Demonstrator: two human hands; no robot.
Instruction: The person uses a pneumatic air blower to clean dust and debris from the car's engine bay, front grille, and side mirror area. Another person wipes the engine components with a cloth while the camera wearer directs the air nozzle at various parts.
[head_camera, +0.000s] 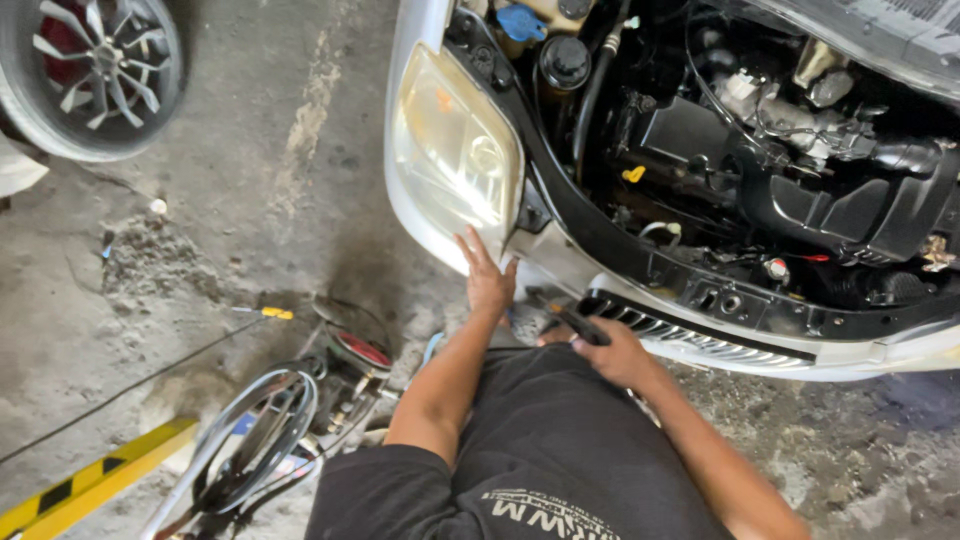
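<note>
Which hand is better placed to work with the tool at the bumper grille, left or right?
Right. The right hand already grips the dark tool, which points toward the grille. The left hand lies flat against the bumper below the headlight.

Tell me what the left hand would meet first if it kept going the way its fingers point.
The left hand already rests at the lower edge of the headlight; going on, it would likely slide up that cloudy lens.
</note>
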